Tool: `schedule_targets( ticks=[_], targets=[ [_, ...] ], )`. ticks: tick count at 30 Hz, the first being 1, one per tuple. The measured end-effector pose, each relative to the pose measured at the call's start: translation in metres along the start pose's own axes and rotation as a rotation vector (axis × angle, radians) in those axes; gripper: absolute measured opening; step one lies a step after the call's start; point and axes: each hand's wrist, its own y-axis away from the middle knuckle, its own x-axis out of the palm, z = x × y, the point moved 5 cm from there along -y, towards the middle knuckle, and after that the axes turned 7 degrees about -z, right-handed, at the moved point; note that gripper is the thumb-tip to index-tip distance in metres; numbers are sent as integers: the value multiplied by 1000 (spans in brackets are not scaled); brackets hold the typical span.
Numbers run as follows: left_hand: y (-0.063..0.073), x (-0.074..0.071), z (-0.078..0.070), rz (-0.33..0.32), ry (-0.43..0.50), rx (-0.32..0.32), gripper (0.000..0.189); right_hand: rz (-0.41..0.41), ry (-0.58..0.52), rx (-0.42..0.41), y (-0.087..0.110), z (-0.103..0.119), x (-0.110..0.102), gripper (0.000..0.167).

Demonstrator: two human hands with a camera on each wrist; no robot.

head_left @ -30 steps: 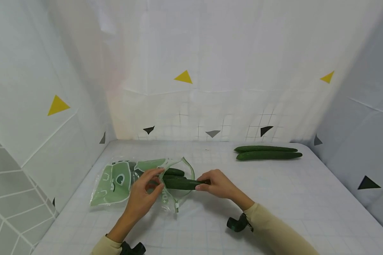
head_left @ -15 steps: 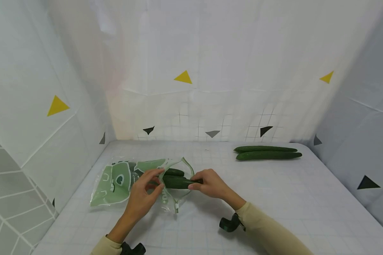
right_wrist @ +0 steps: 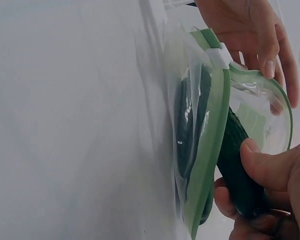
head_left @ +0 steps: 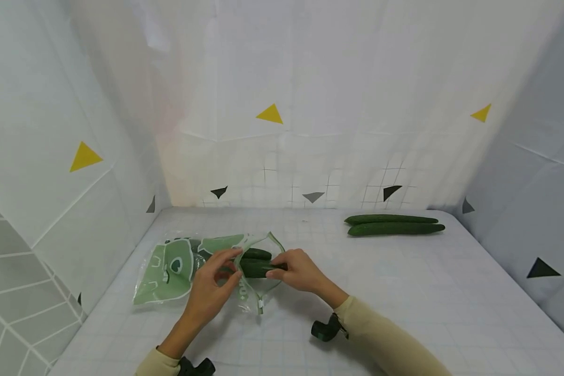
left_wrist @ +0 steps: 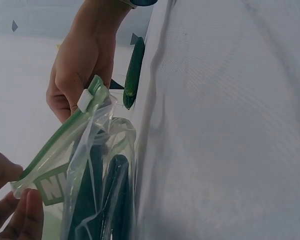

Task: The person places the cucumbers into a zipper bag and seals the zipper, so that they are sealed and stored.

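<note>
One cucumber [right_wrist: 235, 170], prob. firm & slick, best held near end, where R hand [head_left: 296, 270] grips; L hand [head_left: 212, 286] pinches slider-zip bag [head_left: 169, 277] at rim.

Head view high, facing forward and down over the table [head_left: 404, 292], wrist views close, tilted sideways, sharing the bag [right_wrist: 212, 135]

A clear, green-printed zip bag [head_left: 162, 287] lies left of centre in the head view, mouth gaping rightward, with cucumbers [head_left: 257, 254] inside. One dark green cucumber [head_left: 254, 270] sits lengthwise in that opening, its right end protruding below frame centre.
</note>
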Motion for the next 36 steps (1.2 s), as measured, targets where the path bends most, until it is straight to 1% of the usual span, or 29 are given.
schedule_targets(
  ticks=[1, 6, 11, 16, 24, 28, 31, 36],
  targets=[
    [0, 0, 0, -1, -2, 1, 51, -3, 2, 3, -1, 0, 1, 21],
    [0, 0, 0, 5, -11, 0, 51, 2, 15, 0, -4, 0, 8, 22],
    [0, 1, 0, 13, -14, -6, 51, 5, 17, 16, -7, 3, 14, 22],
    [0, 1, 2, 14, -15, -8, 50, 13, 25, 1, -10, 7, 20, 22],
    [1, 1, 1, 16, -20, -11, 50, 42, 59, 12, -15, 8, 27, 22],
    [1, 1, 1, 18, -21, -17, 50, 48, 71, 27, -15, 6, 28, 24],
    [1, 1, 1, 18, -18, -21, 50, 69, 62, 47, -14, 3, 28, 25],
    [1, 1, 0, 18, -6, -6, 50, 107, 76, 66, -10, 1, 22, 22]
  ],
)
